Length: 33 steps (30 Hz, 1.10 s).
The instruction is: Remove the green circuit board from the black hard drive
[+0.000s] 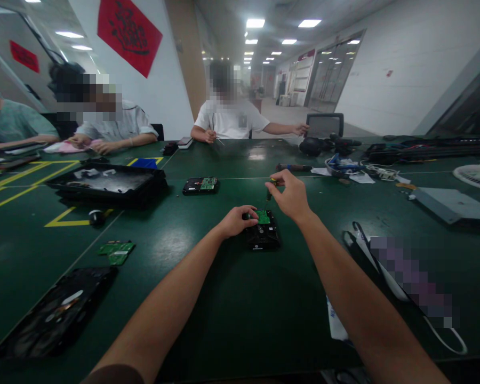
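We are gripping a screwdriver in our right hand, its shaft pointing down at the green board of a black hard drive; whether the tip is touching, we are not managing to see. Our left hand is resting its fingers on the drive's left side. On the dark green table, we are seeing a second drive lying farther off, a black tray to its left, and, nearer us, a loose circuit board just beside a black casing. Across from us, a person in a white top is sitting, holding something thin in one hand.
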Each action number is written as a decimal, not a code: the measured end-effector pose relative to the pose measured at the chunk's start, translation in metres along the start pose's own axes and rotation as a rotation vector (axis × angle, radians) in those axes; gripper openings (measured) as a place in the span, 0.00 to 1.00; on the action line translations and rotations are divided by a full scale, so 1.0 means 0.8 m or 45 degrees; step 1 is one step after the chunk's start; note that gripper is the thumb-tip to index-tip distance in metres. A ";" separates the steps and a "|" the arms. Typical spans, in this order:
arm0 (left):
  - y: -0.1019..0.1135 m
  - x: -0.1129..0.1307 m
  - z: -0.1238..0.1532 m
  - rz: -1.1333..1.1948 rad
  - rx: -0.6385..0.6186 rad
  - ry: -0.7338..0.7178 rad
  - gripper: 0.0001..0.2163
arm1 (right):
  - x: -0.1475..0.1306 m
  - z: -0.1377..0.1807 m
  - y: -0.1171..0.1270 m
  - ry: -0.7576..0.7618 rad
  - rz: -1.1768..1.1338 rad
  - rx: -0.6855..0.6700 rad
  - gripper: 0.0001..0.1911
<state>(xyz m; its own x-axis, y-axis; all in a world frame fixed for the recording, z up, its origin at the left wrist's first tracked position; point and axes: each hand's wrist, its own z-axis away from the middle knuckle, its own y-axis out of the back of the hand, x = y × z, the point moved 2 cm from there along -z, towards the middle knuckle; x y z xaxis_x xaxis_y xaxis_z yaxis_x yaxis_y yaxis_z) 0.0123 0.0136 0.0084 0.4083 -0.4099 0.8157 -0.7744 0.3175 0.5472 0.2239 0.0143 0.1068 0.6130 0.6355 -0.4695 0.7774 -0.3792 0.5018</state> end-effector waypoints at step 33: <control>0.000 -0.004 -0.001 -0.008 -0.007 0.003 0.07 | -0.004 0.000 0.001 0.056 0.051 -0.007 0.06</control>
<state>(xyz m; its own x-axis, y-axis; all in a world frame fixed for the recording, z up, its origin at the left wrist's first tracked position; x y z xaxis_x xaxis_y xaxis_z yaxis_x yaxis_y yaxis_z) 0.0116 0.0158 0.0058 0.4143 -0.4096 0.8128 -0.7694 0.3194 0.5531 0.2222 0.0120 0.1087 0.6369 0.6486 -0.4167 0.7514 -0.4016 0.5235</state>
